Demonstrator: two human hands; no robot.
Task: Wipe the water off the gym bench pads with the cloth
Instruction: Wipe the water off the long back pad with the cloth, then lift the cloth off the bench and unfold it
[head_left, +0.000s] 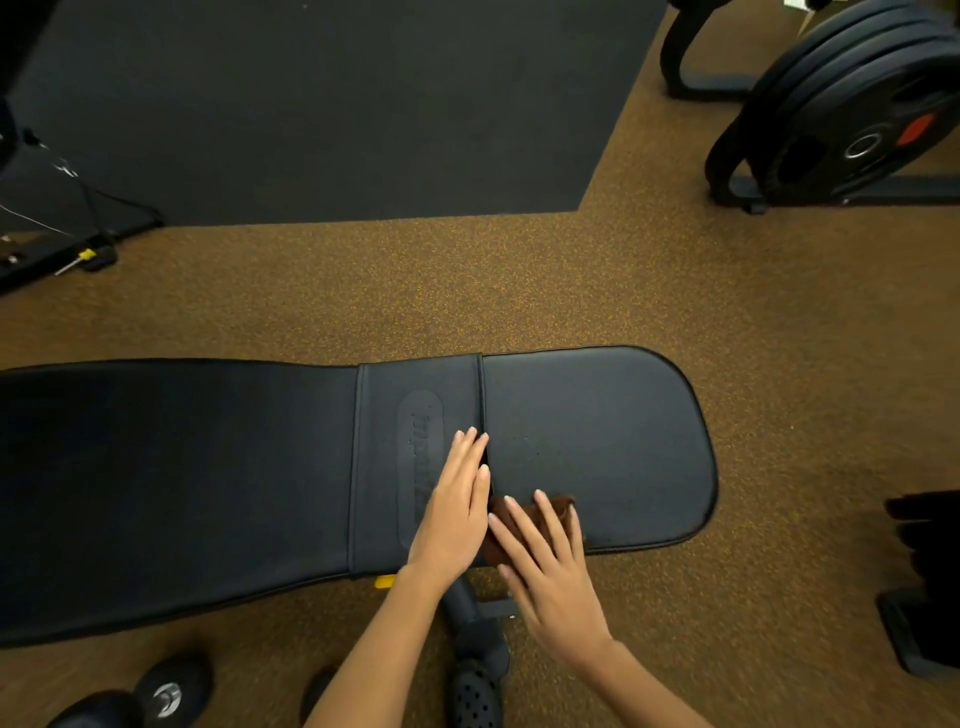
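- The back pad (176, 478) and seat pad (597, 441) are firm, slick vinyl, meeting at a narrow seam.
- The left hand (452, 499) lies flat, fingers released, beside that seam.
- The right hand (550, 566) presses with splayed fingers on the brown cloth (561, 505) at the seat pad's near edge; it looks soft, light and easily bunched, so flat-palm pressure suits it.

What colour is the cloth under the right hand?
Dark brown cloth, seen in the head view.

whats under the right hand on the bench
A brown cloth lies under the right hand, pressed flat on the seat pad. Its edges show past the fingers; any water beneath the cloth is hidden.
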